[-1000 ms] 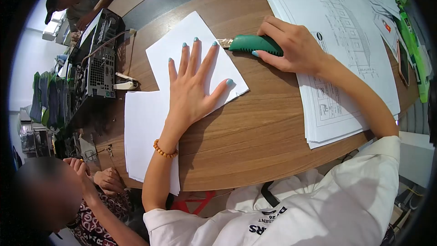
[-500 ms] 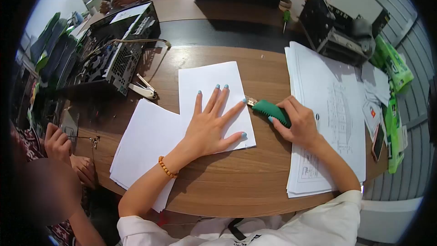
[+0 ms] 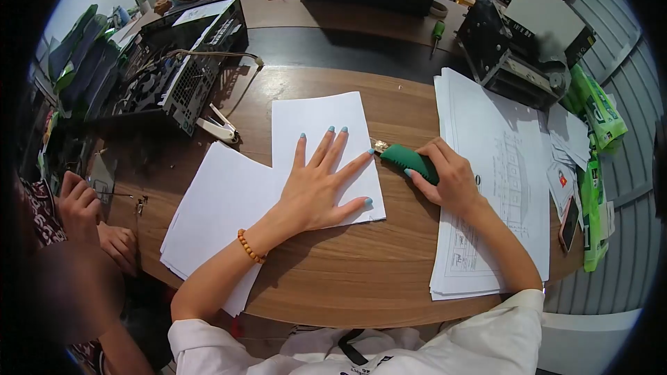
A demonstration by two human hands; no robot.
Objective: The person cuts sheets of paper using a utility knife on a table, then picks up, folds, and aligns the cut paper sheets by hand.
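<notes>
My left hand [image 3: 316,187] lies flat with its fingers spread on a stack of white paper [image 3: 295,119] in the middle of the wooden table. My right hand [image 3: 448,175] is closed round the green handle of a cutter [image 3: 411,164], just right of that paper. The cutter's metal end touches or nearly touches the paper's right edge by my left index fingertip. A second stack of white sheets [image 3: 208,219] lies at the lower left, partly under my left forearm. Printed drawings [image 3: 462,121] lie under my right forearm.
An open computer case [image 3: 184,90] and a white stapler [image 3: 221,127] are at the left. A green screwdriver [image 3: 437,31], metal equipment [image 3: 514,62] and a phone [image 3: 569,226] are on the right side. Another person's hands [image 3: 82,201] rest at the left edge; someone sits across.
The view has shifted slightly. Across the table, another hand has come into sight beside the black monitor. Both my hands keep nearly the same pose, the right still round the cutter.
</notes>
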